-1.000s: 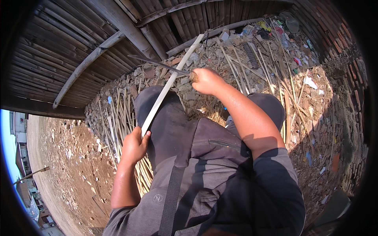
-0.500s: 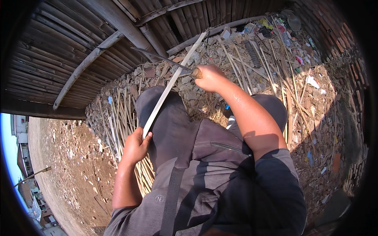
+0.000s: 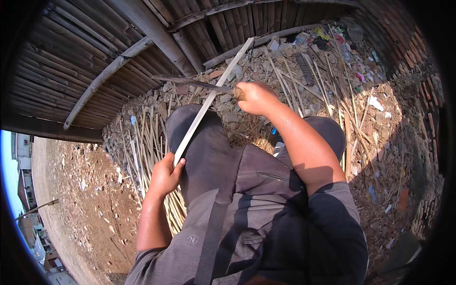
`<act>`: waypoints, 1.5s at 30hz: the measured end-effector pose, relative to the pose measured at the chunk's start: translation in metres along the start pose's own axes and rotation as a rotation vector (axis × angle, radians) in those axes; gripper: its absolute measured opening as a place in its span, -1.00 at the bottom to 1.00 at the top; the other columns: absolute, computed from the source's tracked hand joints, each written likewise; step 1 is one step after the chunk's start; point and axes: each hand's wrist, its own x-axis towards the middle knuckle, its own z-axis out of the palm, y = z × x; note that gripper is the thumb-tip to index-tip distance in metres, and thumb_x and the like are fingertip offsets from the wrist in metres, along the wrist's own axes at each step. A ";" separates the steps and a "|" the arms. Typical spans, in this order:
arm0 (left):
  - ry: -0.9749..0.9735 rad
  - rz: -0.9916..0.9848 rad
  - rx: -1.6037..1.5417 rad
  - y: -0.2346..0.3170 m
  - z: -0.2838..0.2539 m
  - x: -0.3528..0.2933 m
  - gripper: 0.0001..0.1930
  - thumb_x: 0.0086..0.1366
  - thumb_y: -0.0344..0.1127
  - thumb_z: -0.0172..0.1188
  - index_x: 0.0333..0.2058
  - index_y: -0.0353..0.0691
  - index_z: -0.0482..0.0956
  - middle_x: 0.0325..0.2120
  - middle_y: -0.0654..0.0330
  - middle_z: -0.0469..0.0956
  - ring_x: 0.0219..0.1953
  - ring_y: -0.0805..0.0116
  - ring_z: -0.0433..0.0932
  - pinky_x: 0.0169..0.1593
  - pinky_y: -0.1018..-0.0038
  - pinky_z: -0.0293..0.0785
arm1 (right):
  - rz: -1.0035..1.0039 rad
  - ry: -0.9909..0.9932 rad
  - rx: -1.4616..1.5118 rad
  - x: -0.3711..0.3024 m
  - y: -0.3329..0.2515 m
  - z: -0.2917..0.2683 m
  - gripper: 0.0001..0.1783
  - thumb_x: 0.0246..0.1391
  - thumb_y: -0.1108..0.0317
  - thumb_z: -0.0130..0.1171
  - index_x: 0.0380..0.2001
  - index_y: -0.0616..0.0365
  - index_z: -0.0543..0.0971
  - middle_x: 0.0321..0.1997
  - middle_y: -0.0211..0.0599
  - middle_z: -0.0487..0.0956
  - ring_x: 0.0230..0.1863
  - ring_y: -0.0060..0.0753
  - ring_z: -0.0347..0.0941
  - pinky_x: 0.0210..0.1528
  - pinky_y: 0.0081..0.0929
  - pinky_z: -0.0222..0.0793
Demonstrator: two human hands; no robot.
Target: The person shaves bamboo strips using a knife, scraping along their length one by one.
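Note:
My left hand [image 3: 166, 173] is closed around the lower end of a long pale bamboo strip [image 3: 201, 113], which slants up and away over my left knee. In my right hand [image 3: 257, 98] is the wooden handle of a long-bladed knife [image 3: 197, 83]. Its dark blade points left and crosses the strip in its upper half, touching or nearly touching it. My fingers hide most of the handle.
A bundle of split bamboo strips [image 3: 151, 135] lies beside my left leg. More loose strips [image 3: 327, 88] are scattered on rubble and litter at the right. A bamboo slat wall [image 3: 85, 71] rises ahead, a brick wall [image 3: 422, 90] at the right.
The knife has tilted, its blade now flatter and showing a broader side, with the tip lower. The bamboo strip stays in my left hand, almost unmoved.

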 end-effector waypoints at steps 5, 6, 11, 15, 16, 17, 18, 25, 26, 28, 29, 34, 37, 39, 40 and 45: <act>-0.002 0.036 0.011 -0.005 -0.006 -0.003 -0.62 0.38 -0.16 0.28 -0.45 -0.33 0.39 -0.71 0.04 0.39 -0.64 0.23 0.33 -0.48 0.27 0.30 | 0.071 -0.147 -0.083 0.005 -0.001 -0.010 -0.73 -0.08 0.31 0.21 -0.22 0.04 0.59 -0.22 -0.03 0.66 -0.11 0.11 0.60 -0.07 -0.03 0.51; 0.008 0.040 0.008 -0.007 -0.008 -0.004 -0.62 0.38 -0.16 0.28 -0.45 -0.33 0.39 -0.71 0.04 0.39 -0.64 0.23 0.33 -0.48 0.27 0.30 | 0.201 0.006 0.027 0.014 0.026 -0.005 -0.66 -0.06 0.30 0.20 -0.13 0.02 0.61 -0.14 0.00 0.66 -0.05 0.11 0.59 0.00 -0.08 0.50; 0.008 -0.008 -0.236 -0.049 -0.021 -0.023 -0.72 0.41 -0.21 0.26 -0.34 -0.33 0.52 -0.60 0.23 0.48 -0.51 0.51 0.38 -0.41 0.42 0.35 | 0.707 0.533 0.944 0.028 0.161 -0.010 -0.67 -0.05 0.33 0.28 -0.19 0.22 0.57 -0.41 -0.25 0.59 -0.45 -0.33 0.52 -0.45 -0.16 0.41; 0.191 -0.165 -0.184 -0.125 -0.014 -0.048 -0.71 0.43 -0.16 0.23 -0.31 -0.32 0.54 -0.62 0.24 0.42 -0.51 0.51 0.30 -0.41 0.42 0.32 | 0.832 0.807 1.481 0.031 0.169 0.002 -0.92 0.00 0.42 0.28 -0.43 0.07 0.55 -0.51 -0.49 0.47 -0.55 -0.54 0.35 -0.57 -0.54 0.24; 0.205 -0.230 -0.070 -0.141 -0.015 -0.053 -0.69 0.42 -0.14 0.23 -0.33 -0.32 0.52 -0.66 0.21 0.39 -0.55 0.48 0.28 -0.43 0.39 0.30 | 0.891 0.840 1.486 0.030 0.171 0.002 -0.93 0.01 0.42 0.27 -0.45 0.07 0.56 -0.52 -0.49 0.46 -0.54 -0.54 0.36 -0.56 -0.55 0.25; 0.276 -0.240 -0.093 -0.158 -0.007 -0.057 -0.63 0.39 -0.11 0.26 -0.40 -0.32 0.46 -0.70 0.13 0.34 -0.61 0.36 0.25 -0.46 0.33 0.28 | 0.894 0.838 1.469 0.029 0.174 0.002 -0.94 0.01 0.42 0.26 -0.43 0.08 0.56 -0.53 -0.48 0.45 -0.55 -0.53 0.35 -0.55 -0.53 0.26; 0.277 -0.251 -0.091 -0.174 -0.002 -0.066 -0.63 0.39 -0.11 0.26 -0.40 -0.32 0.46 -0.70 0.13 0.34 -0.61 0.36 0.25 -0.46 0.33 0.28 | 0.899 0.827 1.469 0.031 0.170 0.007 -0.94 0.01 0.42 0.26 -0.43 0.08 0.56 -0.53 -0.48 0.45 -0.55 -0.53 0.35 -0.55 -0.53 0.26; 0.359 -0.600 0.483 -0.254 0.020 -0.105 -0.11 0.19 0.01 0.39 0.36 -0.20 0.14 0.23 -0.22 0.22 0.30 -0.25 0.24 0.31 0.01 0.27 | 0.829 0.703 1.273 0.038 0.122 -0.008 -0.94 0.10 0.34 0.22 -0.40 0.04 0.55 -0.59 -0.56 0.37 -0.59 -0.59 0.28 -0.52 -0.51 0.23; 0.357 -0.595 0.480 -0.261 0.021 -0.105 -0.11 0.19 0.01 0.39 0.36 -0.20 0.14 0.23 -0.22 0.22 0.30 -0.25 0.24 0.31 0.01 0.27 | 0.763 0.702 1.223 0.039 0.118 -0.016 -0.93 0.10 0.34 0.22 -0.40 0.05 0.55 -0.58 -0.56 0.38 -0.59 -0.60 0.28 -0.52 -0.51 0.23; 0.353 -0.609 0.380 -0.278 0.029 -0.104 -0.16 0.21 -0.01 0.37 0.35 -0.22 0.19 0.21 -0.26 0.26 0.28 -0.23 0.29 0.30 0.03 0.30 | 0.643 0.690 1.154 0.031 0.095 -0.040 -0.94 0.09 0.37 0.22 -0.39 0.07 0.55 -0.54 -0.54 0.40 -0.59 -0.61 0.28 -0.52 -0.52 0.24; 0.325 -0.554 0.294 -0.283 0.034 -0.098 -0.18 0.22 -0.03 0.36 0.33 -0.23 0.21 0.20 -0.26 0.27 0.25 -0.24 0.33 0.29 0.06 0.33 | 0.540 0.739 1.180 0.026 0.085 -0.055 -0.93 0.09 0.37 0.23 -0.38 0.07 0.54 -0.53 -0.54 0.40 -0.59 -0.61 0.28 -0.51 -0.53 0.25; 0.137 -0.437 0.046 -0.298 0.066 -0.080 -0.42 0.30 -0.10 0.35 0.16 -0.32 0.42 -0.12 -0.06 0.56 -0.13 0.11 0.59 -0.06 0.26 0.53 | 0.381 0.719 1.092 -0.009 0.042 -0.127 -0.80 0.03 0.38 0.36 -0.38 0.04 0.49 -0.56 -0.54 0.43 -0.58 -0.64 0.34 -0.51 -0.57 0.26; 0.059 -0.467 -0.297 -0.305 0.090 -0.060 -0.53 0.38 -0.13 0.28 0.11 -0.33 0.45 -0.33 0.13 0.57 -0.34 0.36 0.56 -0.24 0.41 0.51 | 0.302 0.734 0.735 -0.062 0.086 -0.160 -0.79 0.02 0.34 0.39 -0.40 0.05 0.51 -0.56 -0.55 0.45 -0.57 -0.65 0.33 -0.48 -0.56 0.25; 0.054 -0.463 -0.550 -0.319 0.109 -0.046 -0.59 0.42 -0.17 0.23 0.12 -0.25 0.43 -0.37 0.23 0.54 -0.44 0.44 0.53 -0.37 0.49 0.45 | 0.364 0.764 0.649 -0.107 0.119 -0.167 -0.78 0.02 0.32 0.40 -0.40 0.05 0.51 -0.56 -0.55 0.46 -0.56 -0.65 0.33 -0.47 -0.56 0.24; -0.019 -0.503 -0.631 -0.297 0.108 -0.035 -0.68 0.46 -0.19 0.18 0.06 -0.23 0.43 -0.39 0.26 0.53 -0.45 0.44 0.53 -0.41 0.51 0.42 | 0.434 0.758 0.569 -0.141 0.140 -0.164 -0.77 0.02 0.29 0.41 -0.41 0.06 0.52 -0.55 -0.54 0.47 -0.56 -0.65 0.33 -0.47 -0.56 0.23; 0.019 -0.669 -0.664 -0.369 0.132 -0.029 -0.81 0.46 -0.25 0.13 -0.13 -0.23 0.42 -0.36 0.29 0.50 -0.41 0.43 0.55 -0.41 0.52 0.42 | 0.761 0.757 0.389 -0.254 0.233 -0.090 -0.64 0.01 0.29 0.39 -0.14 0.23 0.61 -0.49 -0.44 0.59 -0.52 -0.58 0.41 -0.41 -0.51 0.33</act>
